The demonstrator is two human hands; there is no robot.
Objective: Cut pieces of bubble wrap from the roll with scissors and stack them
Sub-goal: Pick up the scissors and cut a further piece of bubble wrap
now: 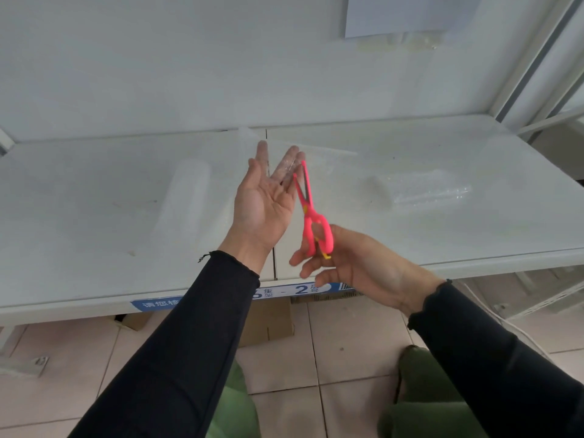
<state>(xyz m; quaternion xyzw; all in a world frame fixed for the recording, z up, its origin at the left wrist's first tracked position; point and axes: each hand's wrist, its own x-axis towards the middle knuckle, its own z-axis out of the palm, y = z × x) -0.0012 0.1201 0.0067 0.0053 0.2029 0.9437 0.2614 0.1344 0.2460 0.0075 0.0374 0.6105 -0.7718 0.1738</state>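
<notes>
A clear strip of bubble wrap [286,167] lies across the straight fingers of a person's raised left hand [262,200], palm up above a white shelf [94,248]. How far the strip runs is hard to tell, since the film almost vanishes against the pale surface. The roll [186,191] lies on the shelf to the left, and a pile of cut pieces [429,191] rests well apart on the right.

The wrap looks very light, limp and a little slippery. It will likely sag and drift unless pulled taut, so it is best taken by an edge close to the cutting line, pinched gently enough to spare the bubbles.

Pink scissors [308,203] stand just beside the open palm with their blades parted and pointing up and away. The right hand [357,263] holds them by the handle loops, though which fingers pass through the loops cannot be made out.

A blue and white label [303,290] runs along the shelf's front edge. A cardboard box [268,320] sits below it on the tiled floor [347,327].
</notes>
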